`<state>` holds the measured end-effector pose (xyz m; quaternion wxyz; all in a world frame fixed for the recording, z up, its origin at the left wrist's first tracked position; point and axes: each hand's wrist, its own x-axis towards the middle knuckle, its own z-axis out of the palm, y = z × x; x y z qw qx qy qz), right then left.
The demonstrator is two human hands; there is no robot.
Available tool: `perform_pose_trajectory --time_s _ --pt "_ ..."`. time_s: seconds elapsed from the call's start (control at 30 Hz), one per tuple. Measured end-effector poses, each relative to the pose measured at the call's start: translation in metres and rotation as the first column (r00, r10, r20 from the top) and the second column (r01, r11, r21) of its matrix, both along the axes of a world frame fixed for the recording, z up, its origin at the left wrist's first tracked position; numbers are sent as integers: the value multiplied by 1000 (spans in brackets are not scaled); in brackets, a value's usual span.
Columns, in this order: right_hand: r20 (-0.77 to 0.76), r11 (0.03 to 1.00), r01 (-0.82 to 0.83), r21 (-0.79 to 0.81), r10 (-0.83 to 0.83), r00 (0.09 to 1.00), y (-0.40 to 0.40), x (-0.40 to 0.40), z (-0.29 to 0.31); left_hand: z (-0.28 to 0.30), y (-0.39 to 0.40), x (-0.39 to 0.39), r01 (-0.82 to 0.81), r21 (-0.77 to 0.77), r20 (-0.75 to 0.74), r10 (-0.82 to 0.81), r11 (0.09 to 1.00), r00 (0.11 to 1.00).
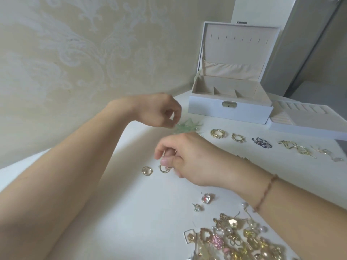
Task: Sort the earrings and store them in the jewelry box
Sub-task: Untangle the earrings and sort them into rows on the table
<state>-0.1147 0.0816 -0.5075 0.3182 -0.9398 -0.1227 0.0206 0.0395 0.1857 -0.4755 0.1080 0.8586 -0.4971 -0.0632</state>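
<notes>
Left hand [159, 111] pinches green earring [185, 126]. Right hand [187, 158] pinches gold hoop [164, 168] just above table [131, 212]; twin hoop [147, 171] beside. Jewelry box [230, 109] open, far side. Tiny hoop might slip, roll into pile [240, 239], pair lost.

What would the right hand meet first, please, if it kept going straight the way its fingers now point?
Probably the loose gold hoop earring lying on the white table. The right hand points left and slightly down, pinching a similar hoop; depth is unclear, so it might pass above.
</notes>
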Motion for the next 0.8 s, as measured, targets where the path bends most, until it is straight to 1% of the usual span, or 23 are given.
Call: perform_pose_trajectory --time_s 0.07,0.17,0.37,0.57,0.7,0.8 --pt "-28 1000 14 19 -14 1000 7 13 -8 -2 7 8 -69 25 48 67 997 997" --pt "-77 1000 -10 15 11 997 19 21 -10 -3 13 17 -154 66 133 144 986 981" --pt "-55 992 -66 -109 60 997 32 20 -6 -5 17 24 -167 68 143 157 984 977" --pt "-26 965 -91 -244 87 996 32 13 -4 -4 17 30 -175 34 202 165 984 966" --pt "-2 958 -107 -266 111 994 35 6 -3 -4 14 29 -170 41 216 157 985 964" --pt "4 947 -162 -278 170 985 41 0 -1 -6 14 30 -171 49 221 157 984 963"
